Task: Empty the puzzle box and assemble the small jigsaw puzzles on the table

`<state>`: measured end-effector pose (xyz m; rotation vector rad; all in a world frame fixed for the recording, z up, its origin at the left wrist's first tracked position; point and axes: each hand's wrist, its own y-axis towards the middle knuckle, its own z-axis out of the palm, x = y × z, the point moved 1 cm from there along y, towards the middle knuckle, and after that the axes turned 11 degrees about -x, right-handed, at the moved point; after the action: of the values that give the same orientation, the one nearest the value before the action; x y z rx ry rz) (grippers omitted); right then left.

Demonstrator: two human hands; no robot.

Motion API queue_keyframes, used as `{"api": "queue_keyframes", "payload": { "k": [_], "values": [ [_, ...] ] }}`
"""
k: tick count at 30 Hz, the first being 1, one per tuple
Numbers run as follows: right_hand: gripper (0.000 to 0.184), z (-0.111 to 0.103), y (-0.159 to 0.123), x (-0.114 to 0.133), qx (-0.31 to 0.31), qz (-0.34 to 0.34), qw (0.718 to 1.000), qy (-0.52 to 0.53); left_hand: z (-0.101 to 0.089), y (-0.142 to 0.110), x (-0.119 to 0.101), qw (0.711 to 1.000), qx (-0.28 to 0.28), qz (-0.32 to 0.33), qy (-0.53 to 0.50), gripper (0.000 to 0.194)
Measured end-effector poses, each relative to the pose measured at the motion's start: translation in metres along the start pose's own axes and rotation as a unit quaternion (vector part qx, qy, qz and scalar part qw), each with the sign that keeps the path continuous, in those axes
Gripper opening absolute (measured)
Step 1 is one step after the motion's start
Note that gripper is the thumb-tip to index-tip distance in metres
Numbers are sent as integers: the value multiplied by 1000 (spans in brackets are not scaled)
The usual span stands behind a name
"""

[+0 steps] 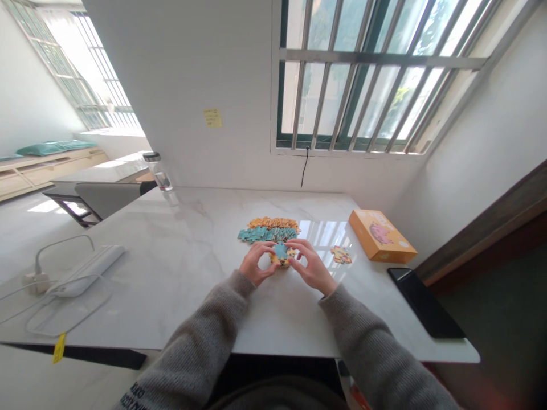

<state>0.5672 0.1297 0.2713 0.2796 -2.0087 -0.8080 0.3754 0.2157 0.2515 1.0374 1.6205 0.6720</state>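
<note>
Where fingers [301,244] pinch, knobbed pieces [281,250]; glossy tabletop [196,256]

A busy white table [192,273]

It's a glossy, grey-veined top, with window light reflected in its surface. Near the middle lie orange jigsaw pieces [273,222] in a heap, teal jigsaw pieces [256,234] right against its near side. To the right I see a small multicoloured cluster [342,254], then an orange box [380,236] and a black flat device [425,302]. Over left sit a white power strip [88,272], looping cables [92,329] and, at the far corner, a clear bottle [160,175].
</note>
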Motion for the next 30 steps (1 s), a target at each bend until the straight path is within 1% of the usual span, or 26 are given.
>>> {"api": "queue_keyframes", "payload": {
  "k": [2,4,7,9,10,13,15,18,20,22,24,26,28,30],
  "values": [
    [40,-2,-1,2,19,-28,999,-21,-2,0,0,1000,-10,-10,-5,22],
    [43,-4,-1,2,19,-46,998,-45,-4,0,0,1000,-5,-21,-15,25],
    [46,-9,0,-3,3,-72,994,-77,-4,-3,5,996,21,-70,-54,43],
    [44,-18,2,-10,-12,-84,991,-101,-3,-6,12,991,39,-104,-71,55],
    [43,-24,3,-16,-17,-83,990,-116,-1,-8,16,991,45,-110,-65,57],
    [37,-53,4,-41,-22,-51,984,-172,6,-13,27,995,51,-89,-7,55],
    [36,-79,1,-62,-13,-10,978,-207,10,-15,32,996,53,-66,24,48],
    [39,-120,-9,-93,-27,50,968,-242,14,-17,35,996,63,-53,42,42],
    [41,-142,-17,-110,-17,90,958,-273,15,-17,36,995,69,-52,42,40],
    [40,-155,-24,-122,11,117,946,-303,16,-18,38,996,71,-53,34,38],
    [36,-160,-29,-129,38,121,939,-321,17,-18,39,996,66,-56,27,36],
    [30,-158,-30,-132,49,114,933,-338,17,-18,40,996,61,-59,25,35],
    [25,-152,-31,-131,35,109,921,-373,17,-16,39,996,57,-59,26,32],
    [25,-141,-29,-123,0,97,905,-414,17,-14,36,997,54,-56,28,28]
  ]
}}
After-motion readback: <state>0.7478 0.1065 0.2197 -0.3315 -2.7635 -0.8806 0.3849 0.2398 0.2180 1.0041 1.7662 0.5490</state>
